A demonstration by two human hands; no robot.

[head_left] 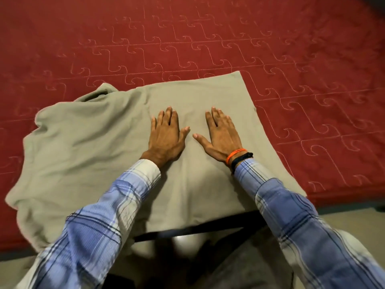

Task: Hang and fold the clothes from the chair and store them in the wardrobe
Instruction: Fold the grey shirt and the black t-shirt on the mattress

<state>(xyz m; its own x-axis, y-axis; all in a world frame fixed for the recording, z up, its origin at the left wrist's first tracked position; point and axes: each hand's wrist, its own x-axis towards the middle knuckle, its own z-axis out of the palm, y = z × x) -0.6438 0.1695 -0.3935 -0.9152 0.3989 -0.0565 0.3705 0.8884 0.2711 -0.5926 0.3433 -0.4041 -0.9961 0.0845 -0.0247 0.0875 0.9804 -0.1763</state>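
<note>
A grey-green garment [87, 147] lies spread on the red quilted bed [208, 38]. Its right part is smooth with a straight edge, its left part is rumpled and bunched. My left hand [166, 134] lies flat on the cloth near its middle, fingers straight and pointing away from me. My right hand [220, 134] lies flat beside it, about a thumb's length to the right, with orange and black bands at the wrist. Both palms press on the fabric. The garment's near edge hangs over the bed's front edge.
The red bed cover stretches away on all sides of the garment, bare at the back and right. A dark bed frame edge [187, 230] runs below the cloth. Pale floor [343, 217] shows at the lower right.
</note>
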